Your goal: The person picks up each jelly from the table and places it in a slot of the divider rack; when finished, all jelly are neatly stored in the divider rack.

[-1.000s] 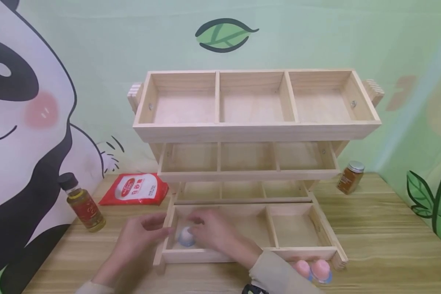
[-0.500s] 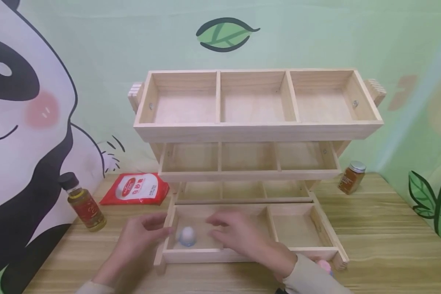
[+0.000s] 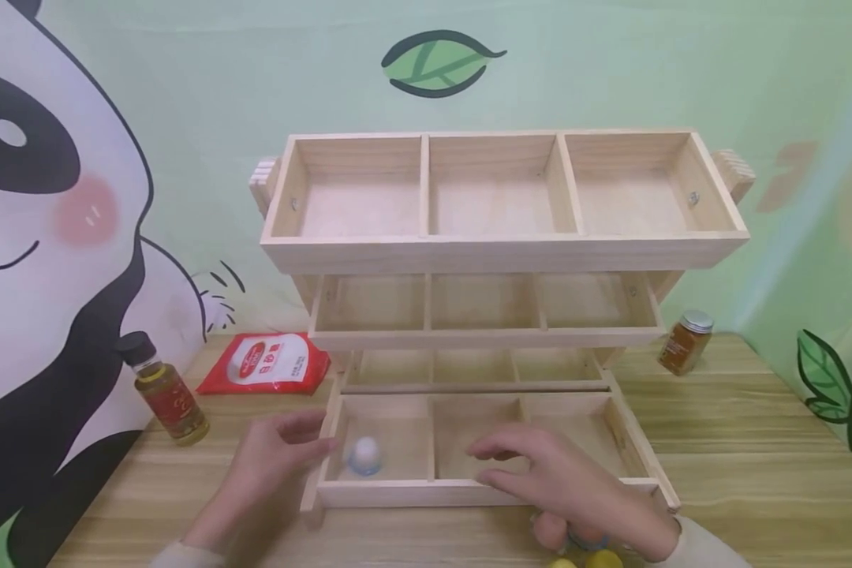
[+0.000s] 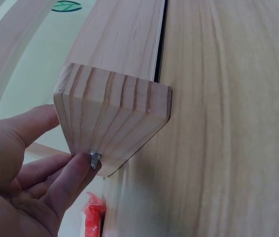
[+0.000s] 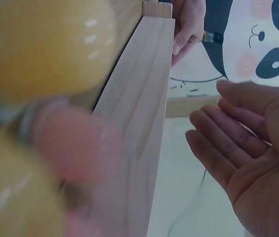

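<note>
A tiered light-wood storage box stands unfolded, its trays split into compartments. In the head view my left hand is at the left wall of the bottom tray. The left wrist view has its thumb and fingers pinching the wooden end piece, fingertips by a metal bolt. A small white ball-like piece on a clear blue base sits in the bottom tray's left compartment. My right hand, holding nothing, hovers over the middle and right compartments with fingers loosely bent and apart.
Pink pieces and yellow pieces lie before the box, partly hidden by my right arm. An oil bottle and a red-and-white packet are at left. A silver-lidded jar stands at right.
My right hand has let go of the white piece in the left compartment and moved right. Yellow pieces have come into view at the bottom. The left hand stays at the tray wall.
</note>
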Available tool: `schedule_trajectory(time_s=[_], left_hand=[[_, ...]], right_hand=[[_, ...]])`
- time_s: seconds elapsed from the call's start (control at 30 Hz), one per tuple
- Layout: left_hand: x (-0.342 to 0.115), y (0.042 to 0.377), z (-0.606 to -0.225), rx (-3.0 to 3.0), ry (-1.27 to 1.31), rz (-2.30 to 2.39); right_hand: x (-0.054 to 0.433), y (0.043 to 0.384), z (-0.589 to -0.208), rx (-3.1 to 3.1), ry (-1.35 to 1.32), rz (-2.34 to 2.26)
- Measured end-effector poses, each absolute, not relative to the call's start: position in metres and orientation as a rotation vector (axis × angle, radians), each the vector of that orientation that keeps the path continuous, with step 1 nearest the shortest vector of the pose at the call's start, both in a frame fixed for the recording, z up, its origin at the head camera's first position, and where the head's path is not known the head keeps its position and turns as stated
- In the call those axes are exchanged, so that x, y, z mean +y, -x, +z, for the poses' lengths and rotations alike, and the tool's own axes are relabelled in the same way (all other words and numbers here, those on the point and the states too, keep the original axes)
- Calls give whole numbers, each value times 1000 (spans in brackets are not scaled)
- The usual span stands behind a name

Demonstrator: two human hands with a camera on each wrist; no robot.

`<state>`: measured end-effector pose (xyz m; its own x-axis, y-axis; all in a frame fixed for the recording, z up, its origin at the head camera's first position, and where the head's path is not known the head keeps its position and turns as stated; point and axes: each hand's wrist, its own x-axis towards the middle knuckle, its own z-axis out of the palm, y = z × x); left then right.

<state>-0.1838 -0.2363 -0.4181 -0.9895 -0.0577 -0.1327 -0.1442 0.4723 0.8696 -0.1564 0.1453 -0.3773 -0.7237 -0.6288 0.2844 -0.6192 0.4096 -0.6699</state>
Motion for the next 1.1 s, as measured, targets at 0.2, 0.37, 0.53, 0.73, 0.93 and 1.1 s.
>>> schedule_trajectory(time_s=[0.2,0.37,0.53,0.73,0.93,1.1], left_hand=[[-235,183,-417,2616,188,1561],[-234,184,-417,2613,190,1574],[-234,184,-417,2622,171,1580],[-234,183,-415,2622,176,1588],[-234,182,-416,2601,200,1592],[-234,182,-416,2619,197,1573]], right_hand=[[174,145,-382,2598,1168,-1277],[194,140,-389,2505,1133,-1321],[210,136,-396,2415,1094,-1370],[217,135,-405,2414,1144,-1340],[221,137,-414,2425,1305,-1233],[223,139,-418,2511,1331,-1077]])
